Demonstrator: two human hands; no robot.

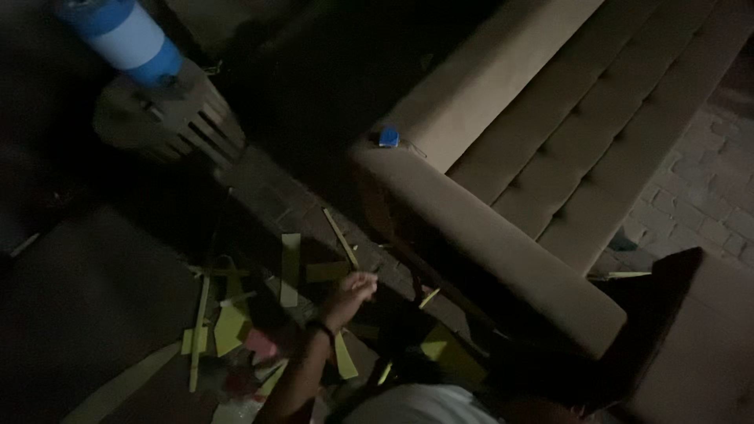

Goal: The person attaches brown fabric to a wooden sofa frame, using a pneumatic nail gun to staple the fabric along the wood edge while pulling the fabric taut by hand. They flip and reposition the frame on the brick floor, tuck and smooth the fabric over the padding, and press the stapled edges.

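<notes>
In dim light 1 hand, grip unreadable and seemingly empty, hovered over yellow scraps at 9 o'clock of the sofa; it risked fumbling them.

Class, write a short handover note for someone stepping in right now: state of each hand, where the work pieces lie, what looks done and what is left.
Left hand: raised over the floor, fingers loosely curled; too dark to tell if it grips anything. A dark band sits on its wrist.
Right hand: not in view.
Yellow strips and offcuts lie scattered on the brick floor beside the tan upholstered sofa frame, which lies tipped on the floor.
A small blue object sits on the frame's edge.
Done: strips appear cut.
Left: scraps are not gathered.
</notes>
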